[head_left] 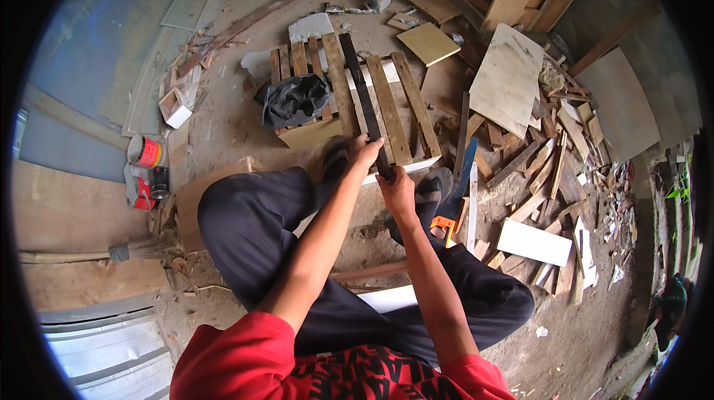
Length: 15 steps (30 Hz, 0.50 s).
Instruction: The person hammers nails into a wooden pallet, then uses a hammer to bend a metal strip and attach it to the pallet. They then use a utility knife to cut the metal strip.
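Note:
My left hand is closed round a long, dark wooden slat a little above its near end. At that near end my right hand grips the same slat. The slat points away from me over a low stand of spaced wooden slats; whether it touches the stand I cannot tell. A crumpled black plastic bag lies on the stand's left part. Beside my right foot is a handsaw with an orange handle and blue blade, next to a thin pale strip.
Offcuts are heaped along the right, with a large pale panel and a white board. A yellowish square board lies beyond the stand. To the left are paint cans, a small open box and a broom.

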### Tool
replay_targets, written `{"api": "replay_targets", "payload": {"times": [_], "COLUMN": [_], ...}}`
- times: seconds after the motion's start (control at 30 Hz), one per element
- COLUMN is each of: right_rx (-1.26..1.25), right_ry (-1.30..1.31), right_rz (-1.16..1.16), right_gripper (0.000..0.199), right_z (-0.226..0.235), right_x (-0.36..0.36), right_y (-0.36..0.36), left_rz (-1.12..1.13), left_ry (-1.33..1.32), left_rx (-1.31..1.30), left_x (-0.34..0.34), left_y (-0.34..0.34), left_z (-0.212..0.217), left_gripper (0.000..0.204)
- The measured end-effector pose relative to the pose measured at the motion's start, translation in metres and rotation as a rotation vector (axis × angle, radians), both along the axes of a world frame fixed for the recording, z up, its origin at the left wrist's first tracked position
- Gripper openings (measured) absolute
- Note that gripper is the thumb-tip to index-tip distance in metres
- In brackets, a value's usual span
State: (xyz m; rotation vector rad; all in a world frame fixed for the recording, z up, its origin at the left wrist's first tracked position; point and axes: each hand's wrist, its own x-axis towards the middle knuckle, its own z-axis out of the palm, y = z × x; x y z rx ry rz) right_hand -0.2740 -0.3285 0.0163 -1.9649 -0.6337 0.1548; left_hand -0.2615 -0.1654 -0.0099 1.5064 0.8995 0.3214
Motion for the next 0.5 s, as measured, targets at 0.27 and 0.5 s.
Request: {"api": "replay_targets", "payload": {"times": [0.27, 0.5], "right_rx": [0.028, 0.144], "right_ry": [0.178, 0.403], "right_rz": [-0.069, -0.201], "right_gripper": [0.037, 0.043], "right_z": [-0.016, -0.028], "right_x": [-0.003, 0.001], "right_y": [-0.005, -0.004], "left_rz": [-0.067, -0.125], "left_ry": [0.284, 0.312], "left_rx": [0.548, 0.418], "left_x": [0.001, 0.014], "left_y": [-0.022, -0.015], "left_z": [0.022, 0.019], "left_gripper": [0.065, 0.046]}}
